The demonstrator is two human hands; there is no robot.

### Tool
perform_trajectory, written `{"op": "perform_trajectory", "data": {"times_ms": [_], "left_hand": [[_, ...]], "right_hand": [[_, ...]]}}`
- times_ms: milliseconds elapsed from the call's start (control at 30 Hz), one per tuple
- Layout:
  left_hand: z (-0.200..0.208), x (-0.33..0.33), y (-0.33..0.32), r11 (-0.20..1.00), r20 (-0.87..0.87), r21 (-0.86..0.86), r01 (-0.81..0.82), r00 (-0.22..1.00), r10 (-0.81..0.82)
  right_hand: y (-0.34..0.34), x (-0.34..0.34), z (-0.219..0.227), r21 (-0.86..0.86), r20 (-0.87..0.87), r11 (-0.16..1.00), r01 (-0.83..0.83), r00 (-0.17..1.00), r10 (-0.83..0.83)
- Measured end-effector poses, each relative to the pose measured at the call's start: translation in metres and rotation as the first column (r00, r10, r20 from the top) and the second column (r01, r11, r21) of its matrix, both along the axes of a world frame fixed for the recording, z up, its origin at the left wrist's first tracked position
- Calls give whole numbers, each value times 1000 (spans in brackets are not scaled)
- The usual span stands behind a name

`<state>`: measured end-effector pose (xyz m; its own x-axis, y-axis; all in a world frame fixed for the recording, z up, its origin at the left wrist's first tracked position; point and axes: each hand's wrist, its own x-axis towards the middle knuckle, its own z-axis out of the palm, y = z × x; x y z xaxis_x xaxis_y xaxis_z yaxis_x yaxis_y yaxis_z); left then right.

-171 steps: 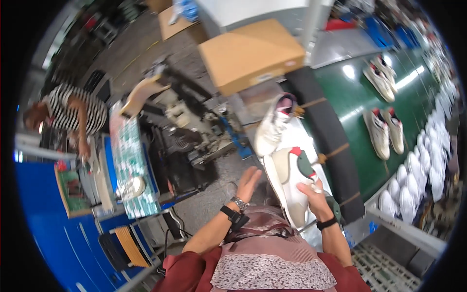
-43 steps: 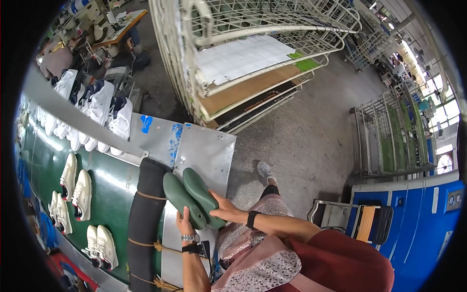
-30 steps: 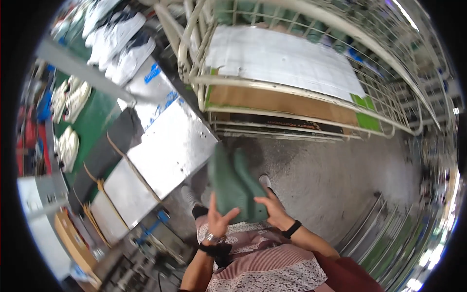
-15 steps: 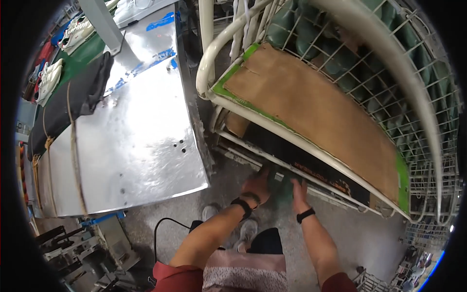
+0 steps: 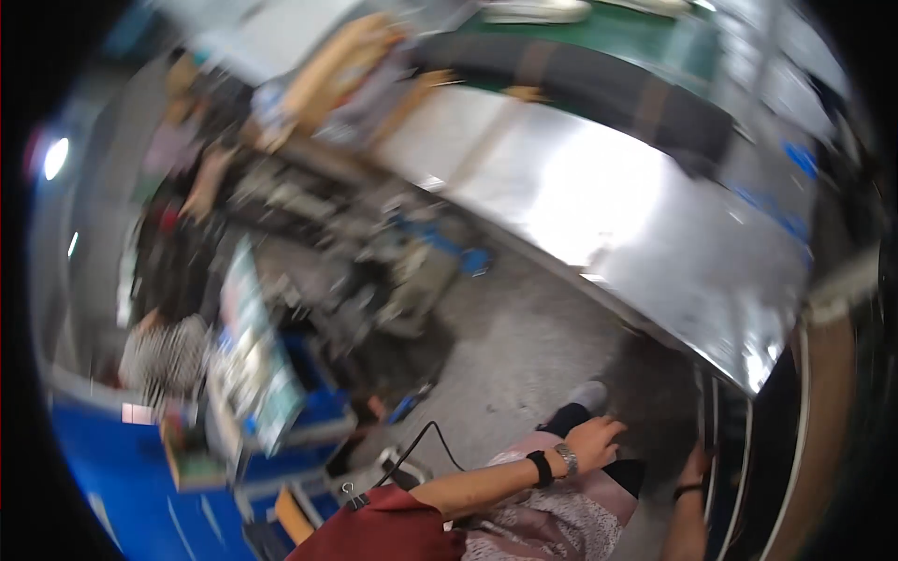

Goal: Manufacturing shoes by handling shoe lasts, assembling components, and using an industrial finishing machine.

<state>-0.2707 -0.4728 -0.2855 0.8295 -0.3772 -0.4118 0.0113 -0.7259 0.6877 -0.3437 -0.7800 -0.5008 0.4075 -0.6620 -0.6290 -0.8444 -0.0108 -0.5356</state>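
Observation:
My left hand [image 5: 593,443] hangs in front of my patterned apron [image 5: 552,514]. Its fingers stretch forward, apart, with nothing in them, and a black band and a metal watch circle the wrist. Farther right, my right hand [image 5: 694,465] is beside the pale-railed rack [image 5: 745,467] at the right rim. Blur and the dark rack hide its fingers, so whether it touches a rail cannot be told. Ahead of both hands lies the shiny metal-topped table [image 5: 692,280], its near corner beside the rack.
A dark rolled cloth [image 5: 599,89] runs along the table's far side, with pale shoes [image 5: 538,11] behind on green. Dark machinery [image 5: 374,290] stands left of the table. Blue fixtures and a crate-like stand [image 5: 271,439] are at left, where other people [image 5: 168,360] are, blurred.
My view has swung left, so table and rack have shifted rightward. My left hand has come away from the rack's lower edge; my right hand stays near the rack.

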Motion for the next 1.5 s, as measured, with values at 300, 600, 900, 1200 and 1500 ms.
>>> {"op": "perform_trajectory", "data": {"times_ms": [300, 600, 900, 1200, 1500], "left_hand": [[193, -124, 343, 643, 204, 463, -611, 779, 593], [267, -161, 726, 224, 634, 545, -808, 572, 520], [250, -184, 728, 413, 598, 366, -834, 551, 583], [269, -201, 716, 394, 377, 334, -856, 505, 777], [261, -180, 694, 366, 150, 481, -797, 485, 861]], "right_hand": [[249, 32, 246, 288, 347, 601, -746, 666, 660], [632, 189, 424, -318, 545, -175, -932, -331, 770], [1064, 128, 459, -724, 374, -541, -427, -903, 212], [1010, 166, 460, -602, 263, -661, -447, -893, 364], [592, 387, 509, -632, 264, 195, -750, 28, 964]]}}
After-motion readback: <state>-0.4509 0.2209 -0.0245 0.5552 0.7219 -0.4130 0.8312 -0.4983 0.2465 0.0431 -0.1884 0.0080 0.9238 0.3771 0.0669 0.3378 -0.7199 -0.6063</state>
